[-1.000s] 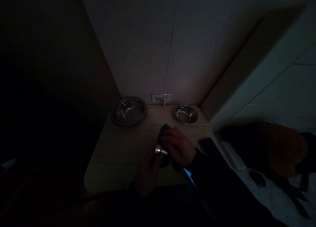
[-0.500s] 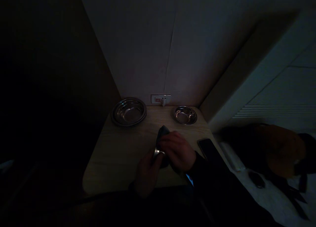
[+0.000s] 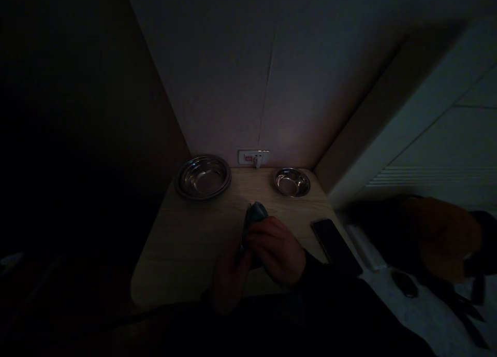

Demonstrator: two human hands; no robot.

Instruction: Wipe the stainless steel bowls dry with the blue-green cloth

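Observation:
Over the front part of the small wooden table [image 3: 186, 232], my left hand [image 3: 229, 279] is closed round what looks like a small steel bowl [image 3: 243, 240], seen edge-on and mostly hidden by my fingers. My right hand [image 3: 277, 251], fingers bent, presses a dark teal cloth [image 3: 258, 211] against it; the cloth's folded top sticks up past the fingertips. Dim light blurs the contact between hands, cloth and bowl. Beyond my hands, nested steel bowls [image 3: 204, 191] stand at the back left, and a smaller steel bowl [image 3: 292, 183] sits upright at the back right.
A dark phone [image 3: 337, 245] lies at the table's right edge, beside my right sleeve. Low on the back wall is a socket [image 3: 253, 157] with a plug in it. Right of the table lie a brown and black bag-like heap [image 3: 442, 238] and a dark oval object [image 3: 404, 283].
My right hand and the cloth have shifted slightly down over the bowl, covering its shiny part. The lit screen beside my right wrist is no longer visible. The other bowls stay put.

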